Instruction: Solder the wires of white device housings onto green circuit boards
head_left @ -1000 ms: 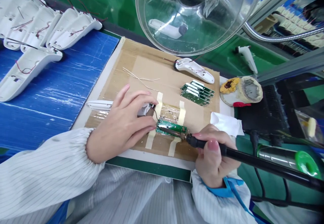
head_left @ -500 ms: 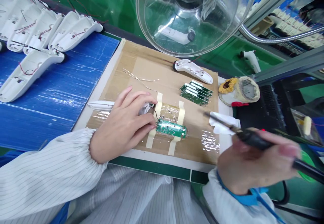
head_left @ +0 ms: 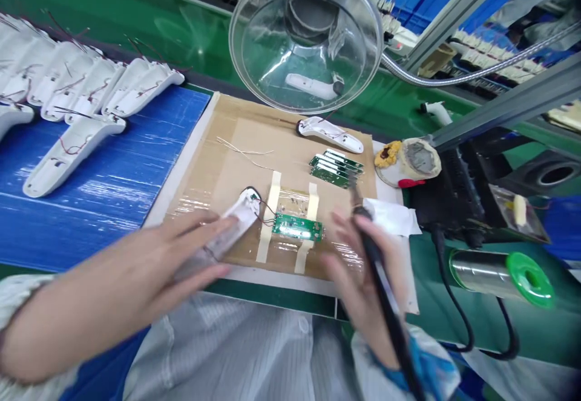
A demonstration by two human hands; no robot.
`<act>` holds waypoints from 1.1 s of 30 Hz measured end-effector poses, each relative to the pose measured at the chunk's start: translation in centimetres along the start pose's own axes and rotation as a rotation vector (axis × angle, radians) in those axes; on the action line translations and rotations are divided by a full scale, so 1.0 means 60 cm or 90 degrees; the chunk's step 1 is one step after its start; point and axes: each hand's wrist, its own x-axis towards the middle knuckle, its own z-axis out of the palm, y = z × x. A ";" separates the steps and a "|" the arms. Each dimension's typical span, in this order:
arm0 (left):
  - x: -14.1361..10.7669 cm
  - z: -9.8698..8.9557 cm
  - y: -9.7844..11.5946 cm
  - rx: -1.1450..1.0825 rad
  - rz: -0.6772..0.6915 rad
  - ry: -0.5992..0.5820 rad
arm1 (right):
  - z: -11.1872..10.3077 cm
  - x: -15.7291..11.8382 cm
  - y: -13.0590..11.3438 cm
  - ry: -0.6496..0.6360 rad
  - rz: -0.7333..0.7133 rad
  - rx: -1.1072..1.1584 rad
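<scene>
My left hand (head_left: 177, 256), blurred by motion, has its fingers and thumb on either side of a white plastic handle shell (head_left: 242, 216), gripping it. Thin dark wires (head_left: 267, 212) run from the shell's top end to a green circuit board (head_left: 297, 227). That board lies flat on a taped-down fixture between two strips of cream tape (head_left: 269, 219). In my right hand (head_left: 363, 268) is a soldering iron (head_left: 379, 262), its tip pointing up and away over the cardboard near the stacked boards. The iron's tip is smeared.
Several green boards (head_left: 336, 167) lie overlapped beside another wired shell (head_left: 331, 133). Solder wire pieces (head_left: 245, 152) rest on the cardboard (head_left: 218, 129). A clear funnel-shaped hood (head_left: 247, 56) hangs above. Rightward are a tip-cleaning pot (head_left: 422, 158) and solder spool (head_left: 485, 271). Wired shells (head_left: 72, 153) crowd the left.
My left hand has moved left and nearer me, off the board's edge; the shell now lies at a slant. My right hand has swung the soldering iron leftward and more upright. The view has shifted.
</scene>
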 end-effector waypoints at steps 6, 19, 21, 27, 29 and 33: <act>0.032 0.014 0.070 -0.010 0.106 0.022 | 0.061 -0.040 -0.003 -0.177 -0.124 -0.026; 0.107 0.019 0.076 -0.081 0.262 0.126 | 0.069 -0.045 0.011 -0.153 -0.132 -0.086; 0.100 0.030 0.072 -0.211 0.229 0.147 | 0.068 -0.045 0.011 -0.149 -0.143 -0.094; 0.101 0.062 0.085 -0.350 0.112 0.163 | 0.068 -0.039 0.009 -0.145 -0.142 -0.074; 0.104 0.069 0.088 -0.350 0.103 0.189 | 0.068 -0.037 0.007 -0.148 -0.136 -0.046; 0.106 0.079 0.095 -0.328 0.102 0.240 | 0.055 -0.039 0.000 -0.095 -0.098 0.016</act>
